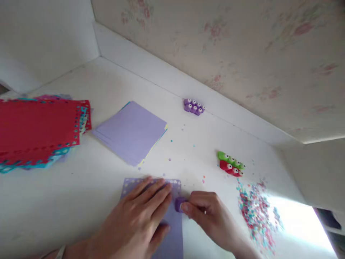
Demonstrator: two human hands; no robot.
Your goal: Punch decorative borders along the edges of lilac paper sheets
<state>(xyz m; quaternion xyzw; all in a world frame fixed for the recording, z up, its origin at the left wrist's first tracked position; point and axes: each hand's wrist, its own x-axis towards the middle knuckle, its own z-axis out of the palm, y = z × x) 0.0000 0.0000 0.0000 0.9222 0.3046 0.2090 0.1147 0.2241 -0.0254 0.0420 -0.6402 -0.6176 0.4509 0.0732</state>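
Observation:
A lilac sheet of paper (172,233) lies near the front of the white table, with a row of small punched holes along its far edge. My left hand (142,212) rests flat on it, fingers stretched out. At the sheet's right edge, my right hand (207,216) grips a small purple paper punch (180,204) between thumb and fingers. The punch's underside and the paper edge inside it are hidden.
A stack of lilac squares (132,133) lies behind my hands. Punched red and blue sheets (40,126) are piled at left. Small purple figures with white eyes (194,107), green and red ones (231,163), and heaped confetti (257,208) lie towards the wall.

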